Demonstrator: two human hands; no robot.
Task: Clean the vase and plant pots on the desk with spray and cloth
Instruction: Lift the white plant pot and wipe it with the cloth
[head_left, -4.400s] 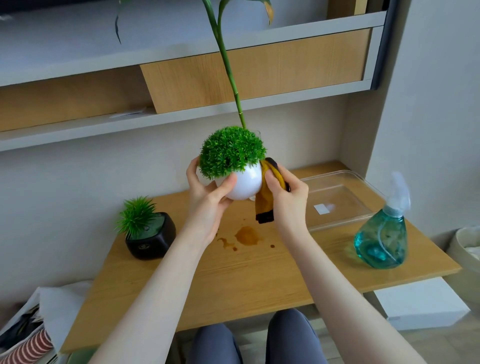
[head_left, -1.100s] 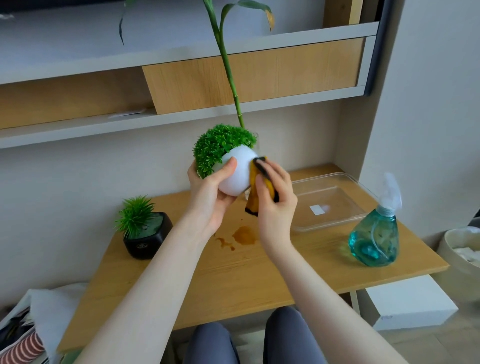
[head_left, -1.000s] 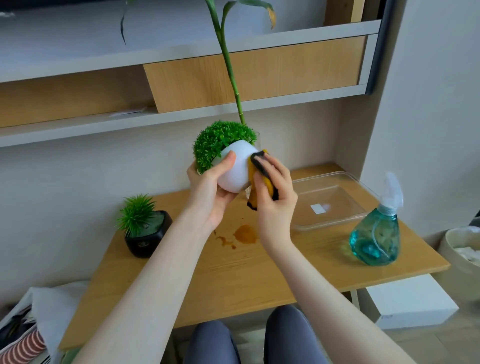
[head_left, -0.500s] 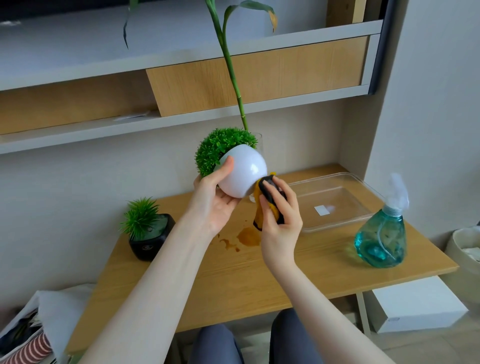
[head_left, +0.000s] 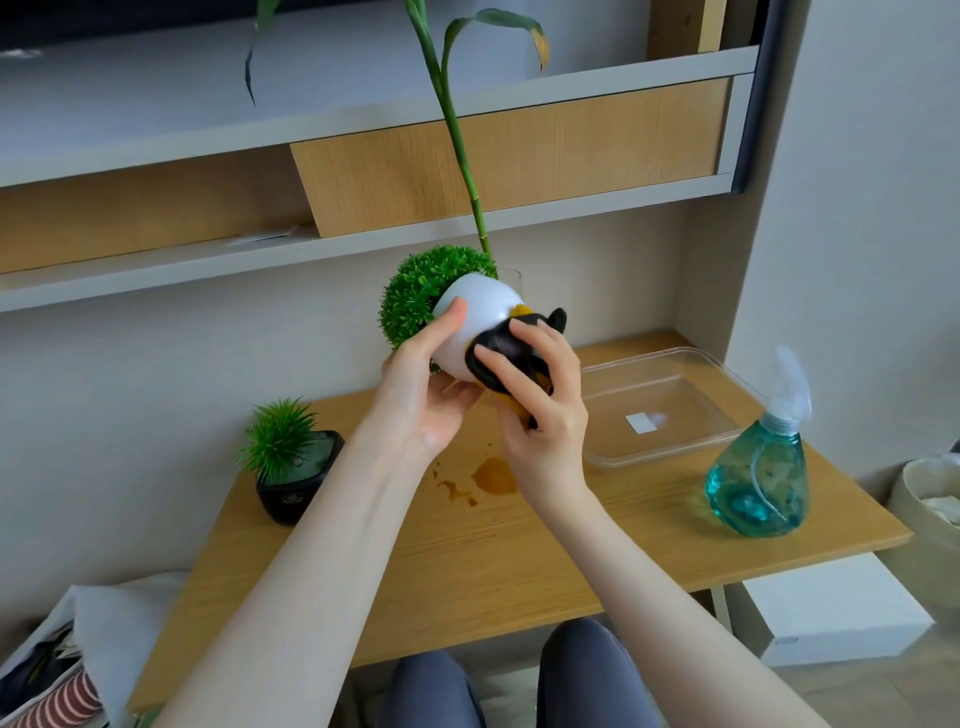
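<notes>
White pot tipped over in the grip, cloth against its underside

The round white pot (head_left: 475, 322) with its green tuft is tilted left above the tabletop; the black-and-yellow cloth (head_left: 511, 351) presses its lower right side. Right of the grip stands the teal spray bottle (head_left: 758, 480); lower left, the black pot (head_left: 298, 480).

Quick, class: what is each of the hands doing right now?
Left hand: grips the tilted white pot.
Right hand: holds the cloth, pressing it against the pot.

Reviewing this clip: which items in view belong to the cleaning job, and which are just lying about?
Job: white pot, cloth, black pot, glass vase, spray bottle.
Lying about: clear tray, bin, white box.
</notes>
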